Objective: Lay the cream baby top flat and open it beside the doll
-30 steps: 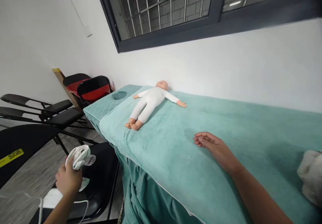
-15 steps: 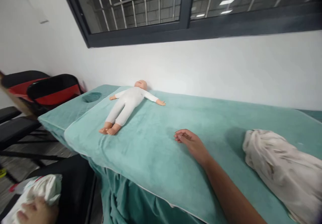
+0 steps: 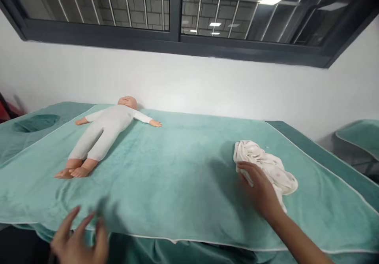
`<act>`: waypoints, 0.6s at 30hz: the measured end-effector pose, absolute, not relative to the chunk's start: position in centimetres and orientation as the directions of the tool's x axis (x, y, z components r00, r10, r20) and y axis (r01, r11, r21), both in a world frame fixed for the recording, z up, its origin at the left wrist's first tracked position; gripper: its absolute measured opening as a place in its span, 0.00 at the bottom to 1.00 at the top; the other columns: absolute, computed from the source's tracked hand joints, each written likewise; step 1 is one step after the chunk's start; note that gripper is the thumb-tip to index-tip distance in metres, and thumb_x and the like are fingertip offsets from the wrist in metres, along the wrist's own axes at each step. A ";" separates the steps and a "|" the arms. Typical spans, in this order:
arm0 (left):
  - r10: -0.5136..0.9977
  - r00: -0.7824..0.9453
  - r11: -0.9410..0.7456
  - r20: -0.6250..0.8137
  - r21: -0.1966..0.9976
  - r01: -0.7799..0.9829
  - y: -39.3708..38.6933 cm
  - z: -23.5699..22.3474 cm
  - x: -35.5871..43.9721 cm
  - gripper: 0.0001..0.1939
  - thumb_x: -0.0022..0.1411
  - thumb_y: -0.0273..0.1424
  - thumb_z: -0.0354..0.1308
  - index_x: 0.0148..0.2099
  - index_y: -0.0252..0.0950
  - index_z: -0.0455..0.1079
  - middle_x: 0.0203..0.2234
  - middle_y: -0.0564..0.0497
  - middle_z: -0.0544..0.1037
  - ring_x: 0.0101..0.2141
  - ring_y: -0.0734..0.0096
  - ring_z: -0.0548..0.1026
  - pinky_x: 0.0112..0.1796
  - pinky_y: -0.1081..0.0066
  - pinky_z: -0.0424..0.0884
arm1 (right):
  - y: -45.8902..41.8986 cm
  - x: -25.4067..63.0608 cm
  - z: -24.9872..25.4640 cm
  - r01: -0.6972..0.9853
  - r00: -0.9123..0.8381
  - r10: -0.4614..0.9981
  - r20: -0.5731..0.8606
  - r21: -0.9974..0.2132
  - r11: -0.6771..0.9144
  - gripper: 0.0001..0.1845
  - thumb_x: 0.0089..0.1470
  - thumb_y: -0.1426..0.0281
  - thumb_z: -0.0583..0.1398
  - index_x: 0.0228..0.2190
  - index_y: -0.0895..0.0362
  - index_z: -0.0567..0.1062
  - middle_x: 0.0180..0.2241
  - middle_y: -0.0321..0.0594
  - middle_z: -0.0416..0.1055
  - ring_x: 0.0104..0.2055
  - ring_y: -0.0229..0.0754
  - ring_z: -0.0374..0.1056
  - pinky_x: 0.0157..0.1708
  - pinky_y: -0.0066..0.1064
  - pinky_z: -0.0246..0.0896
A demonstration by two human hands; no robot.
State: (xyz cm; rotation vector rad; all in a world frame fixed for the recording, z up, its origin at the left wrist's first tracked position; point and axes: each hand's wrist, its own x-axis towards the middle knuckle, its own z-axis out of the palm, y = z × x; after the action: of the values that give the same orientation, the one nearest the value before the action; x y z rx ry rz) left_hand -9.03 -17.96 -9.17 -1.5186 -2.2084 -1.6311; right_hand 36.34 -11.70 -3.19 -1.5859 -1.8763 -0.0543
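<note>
A baby doll (image 3: 103, 131) in a white bodysuit lies on its back, arms out, at the back left of a teal towel (image 3: 183, 169) that covers a massage bed. A crumpled white patterned cloth (image 3: 269, 165) sits on the towel to the right. My right hand (image 3: 259, 191) reaches over the towel and its stretched fingers touch the near left edge of the cloth. My left hand (image 3: 78, 240) hovers at the towel's front edge, low left, motion-blurred. Its fingers are spread and it holds nothing.
The bed stands against a white wall under a dark-framed barred window (image 3: 177, 15). A face hole (image 3: 37, 121) shows in the bed's left end. Another teal-covered bed (image 3: 359, 135) stands at the far right.
The view has swung right. My right hand moved right from the bare towel onto the white cloth. My left hand, which held a white bundle by the chairs, now shows open at the towel's edge.
</note>
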 end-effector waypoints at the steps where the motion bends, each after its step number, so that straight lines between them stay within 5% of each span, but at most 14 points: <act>1: 0.658 -0.450 -0.107 0.604 0.666 0.738 -16.8 -8.7 -7.4 0.07 0.50 0.34 0.60 0.35 0.44 0.72 0.52 0.47 0.73 0.57 0.39 0.68 0.56 0.37 0.62 | -11.6 37.6 -2.8 0.928 0.010 0.851 0.524 -0.321 0.187 0.12 0.60 0.63 0.54 0.43 0.53 0.71 0.47 0.49 0.72 0.52 0.53 0.67 0.54 0.47 0.59; 3: 0.743 -0.221 -0.326 0.632 0.630 0.705 -13.9 -7.2 -3.7 0.10 0.56 0.30 0.57 0.41 0.40 0.73 0.50 0.43 0.74 0.54 0.50 0.71 0.56 0.45 0.65 | -11.3 39.3 -1.8 0.974 0.104 0.882 0.459 -0.227 0.004 0.15 0.59 0.58 0.54 0.40 0.55 0.71 0.43 0.49 0.73 0.47 0.54 0.68 0.46 0.45 0.62; 5: 0.829 -0.083 -0.424 0.553 0.719 0.550 -10.5 -5.7 0.3 0.10 0.60 0.31 0.54 0.44 0.40 0.73 0.47 0.44 0.76 0.50 0.58 0.74 0.53 0.53 0.69 | -10.9 39.9 -0.7 0.976 0.202 0.917 0.343 -0.149 -0.159 0.18 0.58 0.53 0.53 0.34 0.54 0.71 0.39 0.47 0.73 0.40 0.52 0.69 0.34 0.40 0.60; 8: 0.983 0.036 -0.186 0.183 0.967 0.174 -5.2 -4.5 6.2 0.09 0.61 0.30 0.51 0.41 0.37 0.72 0.39 0.46 0.79 0.38 0.68 0.77 0.40 0.66 0.74 | -10.3 39.5 0.8 0.949 0.313 0.922 0.229 -0.121 -0.292 0.21 0.58 0.49 0.51 0.30 0.53 0.69 0.38 0.43 0.72 0.34 0.48 0.68 0.27 0.35 0.53; 10: 0.992 0.044 -0.121 0.117 0.985 0.124 -2.5 -4.7 9.3 0.09 0.60 0.26 0.50 0.39 0.36 0.70 0.36 0.46 0.78 0.30 0.72 0.77 0.31 0.72 0.72 | -9.9 39.3 1.5 0.927 0.370 0.905 0.211 -0.146 -0.345 0.23 0.57 0.47 0.51 0.31 0.53 0.70 0.40 0.44 0.72 0.35 0.48 0.69 0.27 0.34 0.52; 18: 0.994 0.052 -0.101 0.101 0.995 -0.004 -0.6 -6.2 11.2 0.09 0.57 0.25 0.51 0.37 0.36 0.72 0.30 0.50 0.77 0.27 0.74 0.75 0.29 0.73 0.69 | -9.8 39.5 1.3 0.980 0.184 0.942 0.281 -0.124 -0.155 0.20 0.61 0.55 0.50 0.27 0.52 0.72 0.34 0.43 0.74 0.37 0.50 0.67 0.32 0.37 0.53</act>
State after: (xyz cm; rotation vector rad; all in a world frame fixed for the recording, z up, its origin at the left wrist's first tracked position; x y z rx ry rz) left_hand 11.21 -0.57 -6.19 -2.5585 -2.1943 -2.4374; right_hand 39.54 -9.76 1.35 -2.1867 -1.8353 -0.1983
